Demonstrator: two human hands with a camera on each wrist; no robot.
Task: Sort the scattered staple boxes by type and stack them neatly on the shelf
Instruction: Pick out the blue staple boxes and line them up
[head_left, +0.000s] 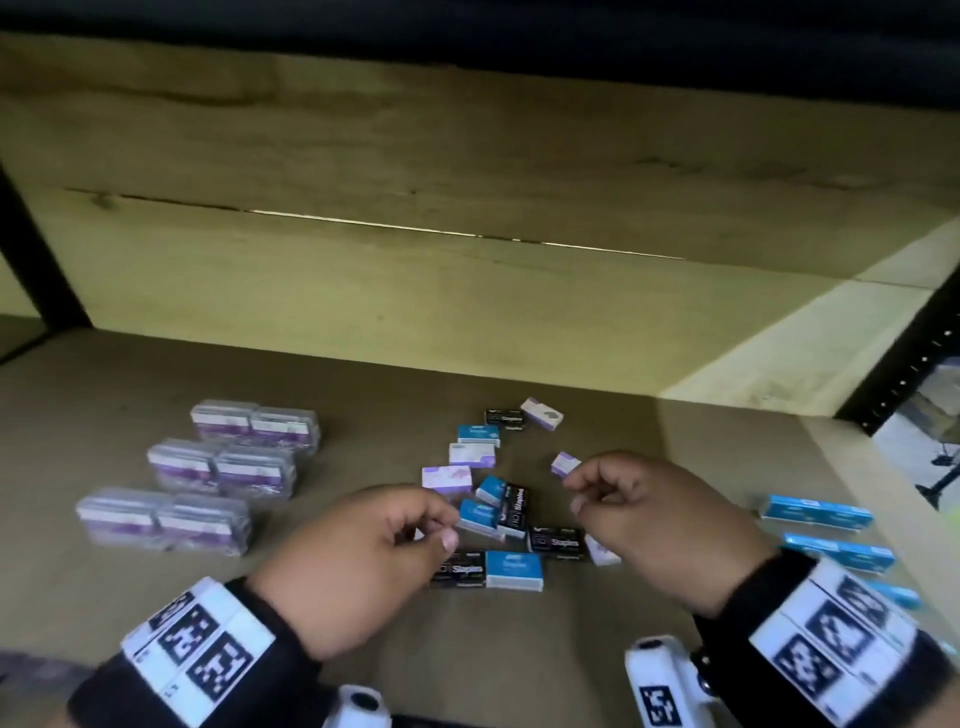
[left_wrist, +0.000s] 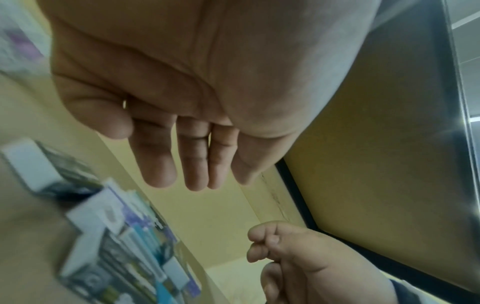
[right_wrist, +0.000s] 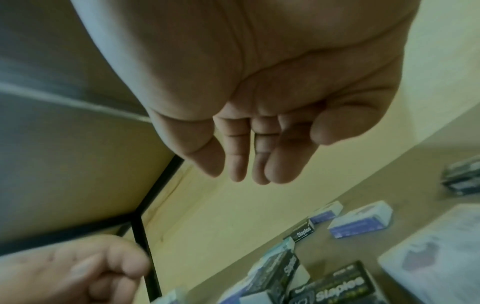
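Small staple boxes lie scattered mid-shelf: a black "Staples" box (head_left: 557, 542), a blue box (head_left: 514, 570), a white-and-purple box (head_left: 447, 478) and several more. My left hand (head_left: 441, 525) hovers over the pile's near left side, fingers loosely curled and empty. My right hand (head_left: 574, 493) hovers at the pile's right, its fingertips close to a small purple box (head_left: 565, 462). Both wrist views show bare palms: the left hand (left_wrist: 161, 160) and the right hand (right_wrist: 285, 156) hold nothing. Black boxes (right_wrist: 342, 288) and purple boxes (right_wrist: 361, 222) lie below.
Clear-wrapped packs of purple boxes (head_left: 218, 467) stand in three rows at the left. Long blue boxes (head_left: 815, 512) lie in a column at the right. The wooden back wall (head_left: 467, 208) closes the shelf. A black upright (head_left: 909, 374) stands at the right.
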